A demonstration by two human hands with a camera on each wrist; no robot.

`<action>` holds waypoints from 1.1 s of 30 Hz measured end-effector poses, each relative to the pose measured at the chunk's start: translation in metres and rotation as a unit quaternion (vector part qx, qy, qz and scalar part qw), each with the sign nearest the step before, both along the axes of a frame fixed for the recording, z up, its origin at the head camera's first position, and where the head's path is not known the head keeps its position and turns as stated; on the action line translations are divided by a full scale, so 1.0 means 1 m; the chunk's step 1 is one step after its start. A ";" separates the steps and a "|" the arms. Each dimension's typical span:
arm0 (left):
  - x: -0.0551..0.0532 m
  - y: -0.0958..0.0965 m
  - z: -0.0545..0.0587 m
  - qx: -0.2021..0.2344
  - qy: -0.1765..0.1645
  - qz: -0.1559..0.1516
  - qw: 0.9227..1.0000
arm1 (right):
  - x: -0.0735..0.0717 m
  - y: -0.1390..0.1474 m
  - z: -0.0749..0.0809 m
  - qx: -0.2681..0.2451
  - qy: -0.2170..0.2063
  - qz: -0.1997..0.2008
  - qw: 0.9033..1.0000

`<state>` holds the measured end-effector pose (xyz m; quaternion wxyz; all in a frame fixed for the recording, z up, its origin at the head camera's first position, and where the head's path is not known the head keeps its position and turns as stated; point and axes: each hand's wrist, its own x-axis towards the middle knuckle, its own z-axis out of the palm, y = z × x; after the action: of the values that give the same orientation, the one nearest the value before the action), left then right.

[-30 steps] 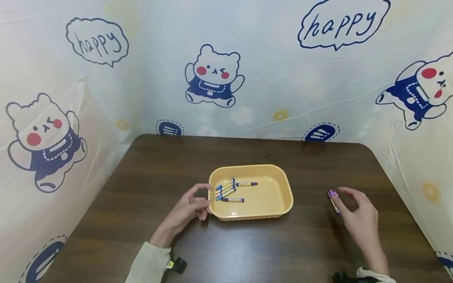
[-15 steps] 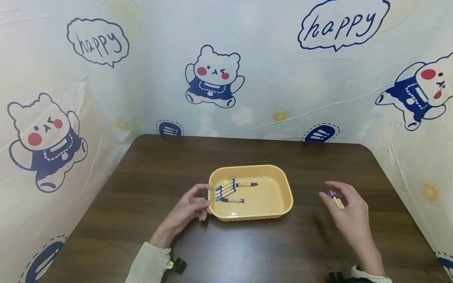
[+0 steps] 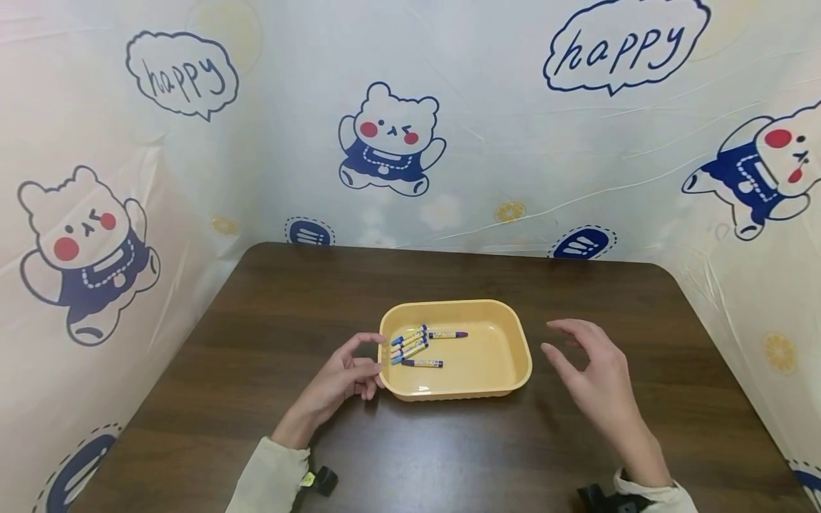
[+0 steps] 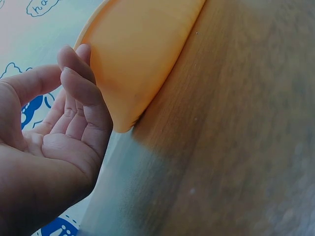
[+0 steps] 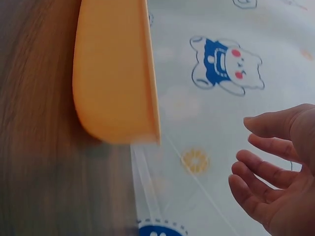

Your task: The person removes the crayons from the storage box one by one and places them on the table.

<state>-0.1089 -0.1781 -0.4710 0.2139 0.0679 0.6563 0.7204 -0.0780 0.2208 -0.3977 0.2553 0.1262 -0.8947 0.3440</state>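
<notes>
A yellow plastic tray [image 3: 490, 360] stands on the table, with several crayons [image 3: 410, 349] gathered in its left half. Their wrappers are yellow, and the tips show blue, purple and dark colours. At the tray's left end my left hand [image 3: 340, 374] holds the rim between its fingers and thumb; in the left wrist view these fingers [image 4: 78, 88] meet the tray's edge. Just right of the tray, my right hand [image 3: 599, 377] hovers apart from it. Its thumb and fingers [image 5: 261, 172] are spread and gently bent, with no object visible among them.
Under everything lies a dark brown wooden table [image 3: 308, 285]. A pale cloth [image 3: 276, 142] printed with bears and lettering hangs behind and at both sides. Dark wrist cameras [image 3: 327, 481] sit on both wrists.
My right hand has moved left towards the tray. The purple-tipped crayons seen by its thumb earlier are now out of sight. My left hand and the tray stay in place.
</notes>
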 end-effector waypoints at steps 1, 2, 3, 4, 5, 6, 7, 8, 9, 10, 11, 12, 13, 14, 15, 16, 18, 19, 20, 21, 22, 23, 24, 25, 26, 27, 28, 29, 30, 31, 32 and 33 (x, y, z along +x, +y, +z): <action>0.000 0.000 0.000 -0.002 0.000 0.001 1.000 | -0.001 -0.003 0.001 0.002 -0.001 0.006 1.000; 0.000 0.000 0.000 -0.005 0.001 0.001 1.000 | -0.003 -0.006 0.002 0.004 -0.004 0.012 1.000; 0.000 0.000 0.000 -0.005 0.000 0.001 1.000 | -0.004 -0.010 0.003 0.006 -0.006 0.018 1.000; 0.000 0.000 0.000 -0.005 0.000 0.000 1.000 | -0.006 -0.013 0.004 0.007 -0.009 0.025 1.000; -0.001 0.000 0.000 -0.003 -0.001 -0.001 1.000 | -0.008 -0.016 0.005 0.008 -0.013 0.033 0.999; -0.001 0.000 0.000 -0.001 -0.002 -0.002 1.000 | -0.009 -0.020 0.006 0.009 -0.018 0.041 0.999; -0.001 0.000 0.000 0.002 -0.002 -0.004 1.000 | -0.011 -0.024 0.007 0.011 -0.023 0.048 0.999; -0.001 0.000 0.000 0.004 -0.002 -0.005 1.000 | -0.012 -0.027 0.008 0.011 -0.029 0.056 0.998; 0.000 0.001 0.000 0.006 -0.002 -0.007 1.000 | -0.014 -0.031 0.009 0.010 -0.035 0.065 0.997; 0.000 0.001 0.000 0.009 -0.002 -0.009 1.000 | -0.016 -0.035 0.009 0.009 -0.041 0.073 0.996; 0.000 0.001 0.000 0.010 -0.002 -0.010 1.000 | -0.017 -0.039 0.009 0.011 -0.047 0.080 0.996; 0.000 0.001 0.000 0.012 -0.002 -0.010 1.000 | -0.019 -0.044 0.009 0.009 -0.052 0.088 0.995; 0.000 0.001 0.000 0.012 -0.001 -0.011 1.000 | -0.021 -0.048 0.009 0.008 -0.055 0.096 0.994; 0.000 0.001 0.000 0.013 -0.001 -0.012 1.000 | -0.022 -0.053 0.008 0.004 -0.059 0.105 0.993; 0.000 0.001 0.000 0.014 -0.001 -0.012 1.000 | -0.024 -0.059 0.008 0.002 -0.061 0.114 0.992; 0.000 0.001 0.000 0.016 -0.001 -0.012 1.000 | -0.026 -0.064 0.007 0.001 -0.063 0.122 0.990; 0.000 0.001 0.000 0.018 -0.002 -0.013 1.000 | -0.029 -0.075 0.005 -0.003 -0.064 0.140 0.988; 0.000 0.001 0.000 0.019 -0.002 -0.013 1.000 | -0.030 -0.080 0.003 -0.003 -0.066 0.147 0.987; 0.000 0.001 0.000 0.019 -0.003 -0.014 1.000 | -0.031 -0.086 0.002 -0.001 -0.069 0.154 0.986; 0.000 0.001 0.000 0.019 -0.003 -0.014 1.000 | -0.033 -0.091 0.000 0.000 -0.074 0.159 0.984; 0.000 0.001 0.000 0.019 -0.003 -0.014 1.000 | -0.034 -0.096 -0.002 0.001 -0.080 0.164 0.983; 0.000 0.002 0.000 0.019 -0.003 -0.014 1.000 | -0.035 -0.101 -0.004 0.000 -0.088 0.169 0.982; 0.000 0.002 0.000 0.018 -0.002 -0.015 1.000 | -0.036 -0.106 -0.006 -0.001 -0.100 0.174 0.980; -0.001 0.002 0.000 0.018 -0.002 -0.014 1.000 | -0.038 -0.111 -0.008 -0.002 -0.111 0.179 0.978; -0.001 0.002 0.000 0.018 -0.001 -0.014 1.000 | -0.039 -0.115 -0.011 -0.002 -0.121 0.185 0.975; -0.001 0.002 0.001 0.018 -0.002 -0.013 1.000 | -0.041 -0.120 -0.015 -0.002 -0.133 0.190 0.973; -0.001 0.002 0.001 0.019 -0.002 -0.013 1.000 | -0.042 -0.123 -0.018 0.002 -0.144 0.194 0.970; -0.001 0.002 0.001 0.019 -0.003 -0.013 1.000 | -0.043 -0.127 -0.022 0.005 -0.154 0.201 0.967; -0.001 0.001 0.002 0.019 -0.004 -0.013 1.000 | -0.045 -0.130 -0.025 0.009 -0.166 0.210 0.963; 0.000 0.001 0.003 0.016 -0.004 -0.011 1.000 | -0.047 -0.133 -0.030 0.013 -0.178 0.221 0.959; 0.000 0.000 0.003 0.014 -0.005 -0.008 1.000 | -0.048 -0.135 -0.033 0.017 -0.191 0.232 0.954; 0.000 0.000 0.004 0.012 -0.006 -0.006 1.000 | -0.050 -0.138 -0.036 0.019 -0.203 0.244 0.948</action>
<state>-0.1088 -0.1783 -0.4672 0.2214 0.0701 0.6460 0.7272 -0.1280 0.0827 -0.4341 -0.0262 0.2727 -0.8759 0.3971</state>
